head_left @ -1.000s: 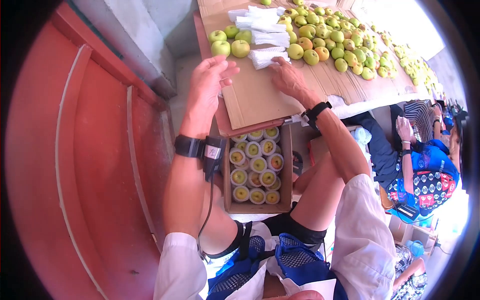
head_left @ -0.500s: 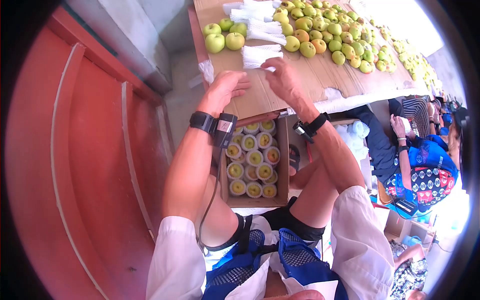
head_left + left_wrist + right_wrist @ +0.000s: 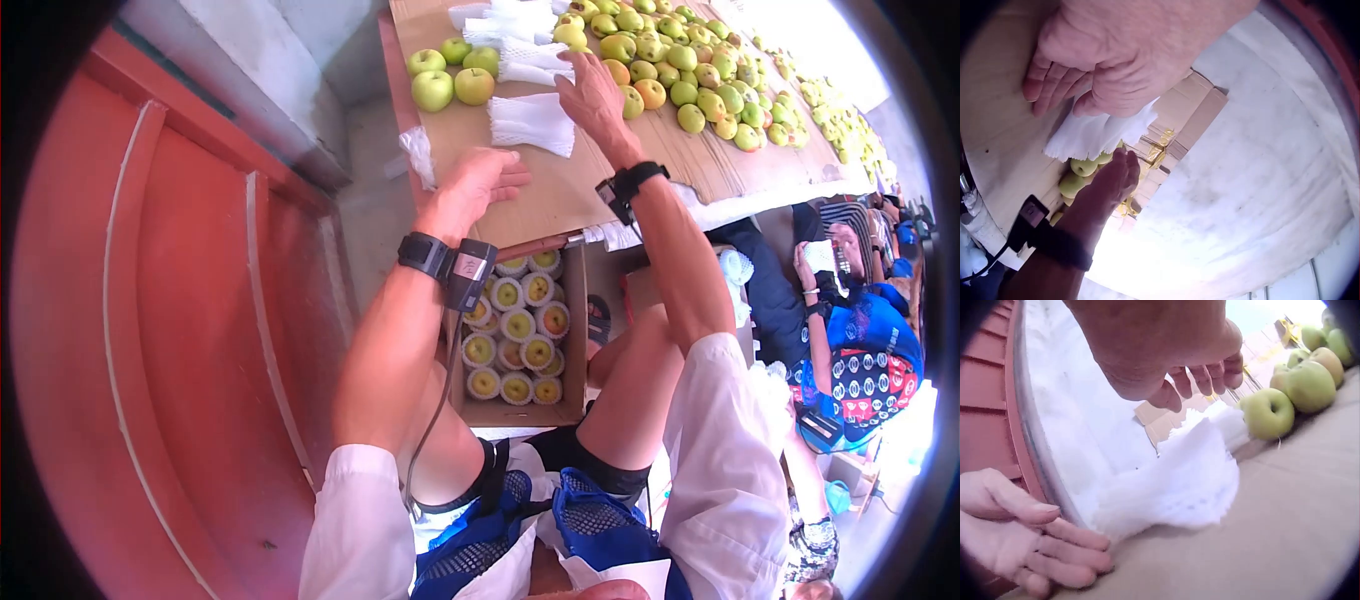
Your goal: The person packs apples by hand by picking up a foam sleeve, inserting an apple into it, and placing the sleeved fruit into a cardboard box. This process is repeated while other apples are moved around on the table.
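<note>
A white foam net sleeve [image 3: 533, 124] lies flattened on the cardboard-covered table between my hands. My left hand [image 3: 478, 183] hovers at its near side with fingers extended, holding nothing. Beyond the sleeve, my right hand [image 3: 597, 105] reaches over the table towards the pile of green apples [image 3: 690, 80]. Its fingers [image 3: 1200, 380] hang loosely bent with no object between them, above the white netting [image 3: 1172, 478] in the right wrist view. More foam sleeves [image 3: 530, 62] are stacked farther back. Several green apples [image 3: 432, 90] sit together left of the stack.
Below the table edge, a cardboard box [image 3: 573, 345] between the person's legs holds apples in foam nets. A red metal panel [image 3: 200, 330] stands on the left. Another person [image 3: 860, 330] sits at the right. A crumpled white scrap [image 3: 418, 155] hangs at the table's left edge.
My right hand has left the nearest foam sleeve and moved away and rightwards to the apple pile. The sleeve now lies free on the cardboard. My left hand has moved back and slightly right.
</note>
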Motion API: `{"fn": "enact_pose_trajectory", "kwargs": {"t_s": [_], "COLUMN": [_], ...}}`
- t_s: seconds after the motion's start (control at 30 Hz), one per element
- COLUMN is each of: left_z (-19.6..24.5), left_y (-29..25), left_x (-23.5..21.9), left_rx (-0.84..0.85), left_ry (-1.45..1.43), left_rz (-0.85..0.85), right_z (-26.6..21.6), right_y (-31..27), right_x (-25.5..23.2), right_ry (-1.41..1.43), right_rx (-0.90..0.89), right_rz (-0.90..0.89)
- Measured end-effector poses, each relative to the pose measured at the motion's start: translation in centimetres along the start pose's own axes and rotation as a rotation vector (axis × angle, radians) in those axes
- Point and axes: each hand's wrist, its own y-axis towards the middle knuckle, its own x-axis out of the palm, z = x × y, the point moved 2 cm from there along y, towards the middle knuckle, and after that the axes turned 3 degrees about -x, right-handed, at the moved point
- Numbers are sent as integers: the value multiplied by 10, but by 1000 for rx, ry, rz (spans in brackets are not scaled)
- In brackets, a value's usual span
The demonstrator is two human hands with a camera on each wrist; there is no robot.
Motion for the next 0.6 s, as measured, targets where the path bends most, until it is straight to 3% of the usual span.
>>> {"fn": "enact_pose_trajectory", "kwargs": {"t_s": [0.27, 0.3, 0.43, 0.53, 0.6], "left_z": [-3, -3, -7, -6, -7], "left_y": [8, 10, 12, 11, 9], "left_x": [8, 10, 11, 8, 8], "left_rx": [-43, -48, -38, 52, 83], "left_ry": [17, 9, -50, -76, -35], "left_rz": [-17, -17, -27, -29, 22], "right_z": [16, 19, -7, 0, -1], "right_y": [67, 65, 37, 19, 19], "right_x": [66, 77, 51, 62, 61], "right_ry": [-63, -122, -86, -73, -9], "right_rx": [-150, -122, -64, -222, -163], "right_rz": [-234, -338, -600, -439, -478]}}
